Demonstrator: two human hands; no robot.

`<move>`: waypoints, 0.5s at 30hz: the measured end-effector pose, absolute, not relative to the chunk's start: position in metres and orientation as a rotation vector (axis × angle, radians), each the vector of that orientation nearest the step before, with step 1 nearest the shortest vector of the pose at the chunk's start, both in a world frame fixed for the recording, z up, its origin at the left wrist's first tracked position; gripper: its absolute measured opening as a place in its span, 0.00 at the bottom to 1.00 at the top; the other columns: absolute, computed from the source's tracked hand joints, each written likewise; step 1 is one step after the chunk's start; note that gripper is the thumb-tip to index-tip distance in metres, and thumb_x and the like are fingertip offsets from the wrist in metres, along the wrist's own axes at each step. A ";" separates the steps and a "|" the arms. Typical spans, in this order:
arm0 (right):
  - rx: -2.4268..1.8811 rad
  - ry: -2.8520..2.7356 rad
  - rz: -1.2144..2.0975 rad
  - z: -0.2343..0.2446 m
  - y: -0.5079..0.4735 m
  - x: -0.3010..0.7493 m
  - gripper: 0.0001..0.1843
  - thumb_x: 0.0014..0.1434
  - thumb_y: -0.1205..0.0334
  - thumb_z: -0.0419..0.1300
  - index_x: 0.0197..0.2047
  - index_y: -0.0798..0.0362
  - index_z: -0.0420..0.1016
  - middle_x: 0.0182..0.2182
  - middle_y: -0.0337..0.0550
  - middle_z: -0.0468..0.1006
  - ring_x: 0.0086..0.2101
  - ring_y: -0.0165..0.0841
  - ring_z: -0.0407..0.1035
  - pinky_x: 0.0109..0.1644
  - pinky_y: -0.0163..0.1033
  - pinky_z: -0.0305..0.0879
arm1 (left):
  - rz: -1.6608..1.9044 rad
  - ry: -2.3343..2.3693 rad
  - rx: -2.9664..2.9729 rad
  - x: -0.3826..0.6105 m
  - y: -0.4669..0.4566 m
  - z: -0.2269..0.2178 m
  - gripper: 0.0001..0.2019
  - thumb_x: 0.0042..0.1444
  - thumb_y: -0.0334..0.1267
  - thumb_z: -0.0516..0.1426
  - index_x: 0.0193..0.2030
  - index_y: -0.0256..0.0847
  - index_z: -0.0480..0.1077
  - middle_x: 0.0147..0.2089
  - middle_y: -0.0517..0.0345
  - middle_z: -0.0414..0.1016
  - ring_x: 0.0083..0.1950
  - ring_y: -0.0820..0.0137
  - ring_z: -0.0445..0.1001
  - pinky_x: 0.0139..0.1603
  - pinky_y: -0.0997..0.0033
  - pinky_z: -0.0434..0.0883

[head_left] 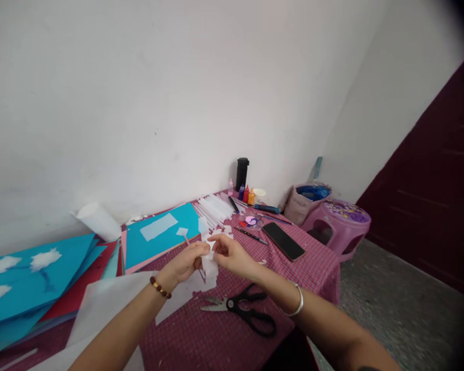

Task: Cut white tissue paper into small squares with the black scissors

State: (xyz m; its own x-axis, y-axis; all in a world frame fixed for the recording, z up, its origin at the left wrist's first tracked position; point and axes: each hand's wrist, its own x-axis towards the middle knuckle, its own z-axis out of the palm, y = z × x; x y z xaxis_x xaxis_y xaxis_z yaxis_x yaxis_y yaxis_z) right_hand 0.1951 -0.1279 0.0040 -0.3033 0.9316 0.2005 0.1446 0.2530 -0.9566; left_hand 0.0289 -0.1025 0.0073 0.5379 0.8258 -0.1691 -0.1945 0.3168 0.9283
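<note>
Lying nearest us, the black-handled scissors point(231, 304) are resting, out of use, on the checked cloth point(178, 344). Just beyond, our hands are working close together: our left hand point(189, 260) is pinching a white paper piece point(210, 267), and our right hand point(232, 253) is meeting its edge, though we cannot quite tell whether it is gripping or merely touching. A thin pink stick point(187, 240) is slanting past the left hand. We are judging this partway done: white scraps point(227, 230) are lying cut, while the piece in our grasp is looking unfinished. Farther off, a blue sheet point(137, 254) is carrying a pale strip point(159, 227), and white straws point(216, 207) are lying loose before a black flask point(242, 175).
</note>
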 end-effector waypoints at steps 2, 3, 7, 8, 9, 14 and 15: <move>-1.034 -1.609 1.193 -0.005 -0.126 0.192 0.14 0.56 0.73 0.60 0.46 0.55 0.71 0.27 0.32 0.71 0.26 0.26 0.67 0.31 0.33 0.66 | 0.739 0.756 1.004 0.030 -0.109 0.004 0.13 0.47 0.45 0.63 0.26 0.37 0.68 0.21 0.61 0.69 0.21 0.74 0.67 0.23 0.74 0.64; -1.054 -1.579 1.214 -0.009 -0.125 0.192 0.11 0.59 0.69 0.60 0.46 0.55 0.71 0.30 0.35 0.73 0.28 0.28 0.69 0.33 0.36 0.69 | 0.736 0.762 0.993 0.030 -0.113 0.003 0.14 0.49 0.48 0.62 0.28 0.38 0.69 0.22 0.60 0.70 0.22 0.73 0.68 0.24 0.74 0.65; -1.121 -1.466 1.296 -0.023 -0.122 0.196 0.15 0.64 0.58 0.58 0.52 0.55 0.69 0.49 0.47 0.73 0.42 0.38 0.72 0.44 0.48 0.72 | 0.759 0.754 0.996 0.037 -0.130 0.004 0.17 0.45 0.47 0.65 0.36 0.38 0.71 0.27 0.57 0.75 0.28 0.72 0.72 0.31 0.74 0.68; -1.126 -1.446 1.316 -0.026 -0.121 0.198 0.16 0.64 0.58 0.58 0.53 0.55 0.68 0.50 0.48 0.73 0.44 0.39 0.72 0.45 0.49 0.72 | 0.768 0.773 1.017 0.040 -0.135 0.004 0.17 0.44 0.44 0.66 0.38 0.38 0.71 0.28 0.57 0.75 0.28 0.72 0.72 0.31 0.75 0.67; -1.129 -1.429 1.333 -0.028 -0.121 0.200 0.16 0.64 0.58 0.58 0.54 0.55 0.68 0.50 0.48 0.73 0.44 0.39 0.72 0.46 0.49 0.72 | 0.775 0.812 1.048 0.043 -0.139 0.004 0.17 0.43 0.41 0.66 0.40 0.37 0.70 0.28 0.58 0.75 0.28 0.73 0.71 0.31 0.76 0.66; -1.137 -1.375 1.392 -0.031 -0.125 0.214 0.16 0.64 0.58 0.58 0.54 0.55 0.68 0.50 0.48 0.73 0.44 0.39 0.72 0.46 0.49 0.72 | 0.739 1.040 1.166 0.054 -0.148 -0.002 0.08 0.46 0.36 0.58 0.35 0.38 0.69 0.22 0.62 0.71 0.24 0.74 0.68 0.28 0.75 0.64; -1.141 -1.366 1.398 -0.031 -0.127 0.218 0.16 0.64 0.58 0.58 0.54 0.55 0.69 0.50 0.47 0.73 0.44 0.39 0.72 0.46 0.49 0.72 | 0.713 1.052 1.172 0.054 -0.149 -0.003 0.07 0.46 0.35 0.58 0.34 0.38 0.69 0.22 0.62 0.71 0.24 0.73 0.68 0.28 0.75 0.64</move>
State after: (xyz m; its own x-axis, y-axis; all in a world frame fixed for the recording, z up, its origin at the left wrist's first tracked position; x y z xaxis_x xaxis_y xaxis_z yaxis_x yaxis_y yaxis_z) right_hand 0.2180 -0.1265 -0.0315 -0.2222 0.9739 -0.0457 0.0228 -0.0417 -0.9989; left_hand 0.0537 -0.1488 -0.0030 0.3745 0.8848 -0.2774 0.0697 0.2715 0.9599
